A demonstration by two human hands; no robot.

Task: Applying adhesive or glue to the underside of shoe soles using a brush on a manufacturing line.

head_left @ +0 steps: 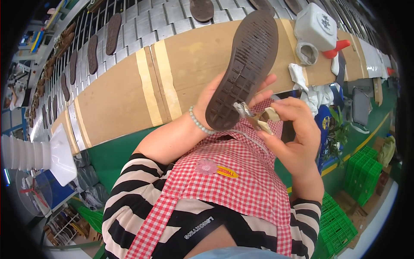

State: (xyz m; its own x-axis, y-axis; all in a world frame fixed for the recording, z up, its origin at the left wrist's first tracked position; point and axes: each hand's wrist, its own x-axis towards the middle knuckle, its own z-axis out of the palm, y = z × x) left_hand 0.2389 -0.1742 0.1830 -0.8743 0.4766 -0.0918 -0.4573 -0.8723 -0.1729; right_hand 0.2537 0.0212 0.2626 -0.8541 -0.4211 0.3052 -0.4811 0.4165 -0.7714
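Observation:
My left hand supports a dark brown shoe sole from beneath, with the ridged tread facing up and fingers showing past its right edge. The sole is tilted, one end toward the conveyor and the other near my apron. My right hand pinches a small tool between thumb and fingers. Pale, wrapped-looking parts sit at the fingertips, and a silvery-white tip points left. That tip meets the sole's near right edge, or comes very close to it; the exact kind of tool cannot be made out.
Brown cardboard edges a slatted metal conveyor carrying several soles. At the right stand a white plastic container, a small cup and a red-tipped object. A white duct is at left; green crates stand lower right.

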